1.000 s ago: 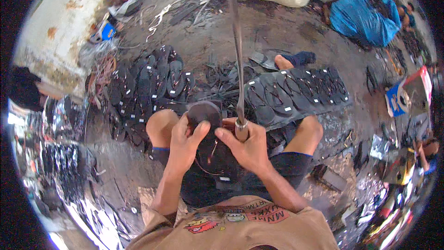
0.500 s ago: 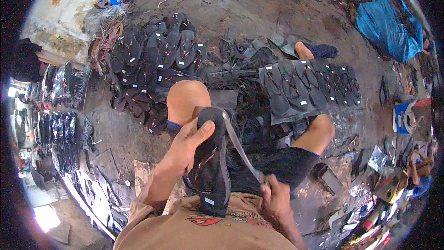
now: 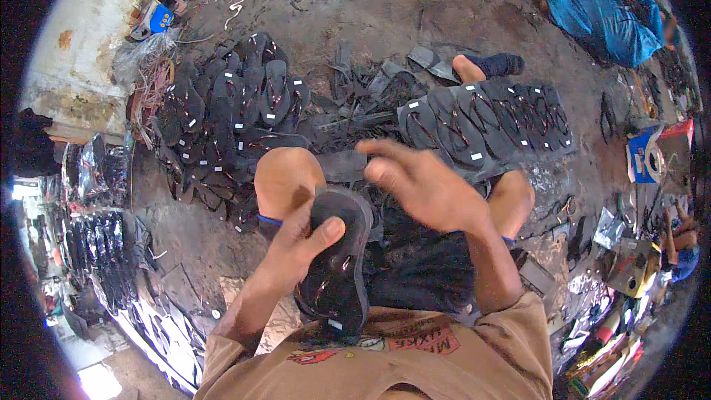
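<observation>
My left hand is closed round the side of a black flip-flop, its thumb pressed on the sole near the upper end. The flip-flop has thin straps with reddish marks and a small white label at its lower end, close to my shirt. To the right and above it, my right hand is lifted, fingers stretched out and apart and a little blurred. I see nothing in it. The pale strip is not visible now.
Many black flip-flops are heaped beyond my left knee. More stand in a row on a dark sheet to the right. Black scraps lie between. A blue bag is far right, and a person sits at the right edge.
My right hand has swung up and forward from beside my lap and has let go of the pale strip, which came off the flip-flop's edge. My left hand still grips the flip-flop.
</observation>
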{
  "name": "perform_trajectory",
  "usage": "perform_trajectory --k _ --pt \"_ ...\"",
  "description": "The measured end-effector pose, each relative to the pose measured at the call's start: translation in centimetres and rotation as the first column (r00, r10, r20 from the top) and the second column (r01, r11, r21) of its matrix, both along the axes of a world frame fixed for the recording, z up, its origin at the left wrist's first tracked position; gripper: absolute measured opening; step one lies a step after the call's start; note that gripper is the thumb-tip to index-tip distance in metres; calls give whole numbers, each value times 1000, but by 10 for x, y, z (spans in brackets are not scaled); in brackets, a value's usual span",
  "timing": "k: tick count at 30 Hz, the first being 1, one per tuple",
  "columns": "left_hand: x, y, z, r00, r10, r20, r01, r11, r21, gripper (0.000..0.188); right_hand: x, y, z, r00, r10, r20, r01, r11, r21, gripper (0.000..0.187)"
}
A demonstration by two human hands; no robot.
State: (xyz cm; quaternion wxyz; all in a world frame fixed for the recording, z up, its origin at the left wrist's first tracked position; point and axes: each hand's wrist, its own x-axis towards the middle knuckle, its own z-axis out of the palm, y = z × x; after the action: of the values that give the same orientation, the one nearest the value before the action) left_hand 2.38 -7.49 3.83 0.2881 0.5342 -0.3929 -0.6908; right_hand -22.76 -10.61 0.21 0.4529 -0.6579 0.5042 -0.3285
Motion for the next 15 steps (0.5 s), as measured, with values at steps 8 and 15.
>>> perform_trajectory --k 8,15 --pt "-37 -44 15 935 340 -101 -353 864 -359 26 -57 93 -49 629 -754 190 696 655 294 38" --pt "-61 -25 -22 584 326 -743 -295 938 179 28 0 187 -47 872 -488 29 486 872 59 38"
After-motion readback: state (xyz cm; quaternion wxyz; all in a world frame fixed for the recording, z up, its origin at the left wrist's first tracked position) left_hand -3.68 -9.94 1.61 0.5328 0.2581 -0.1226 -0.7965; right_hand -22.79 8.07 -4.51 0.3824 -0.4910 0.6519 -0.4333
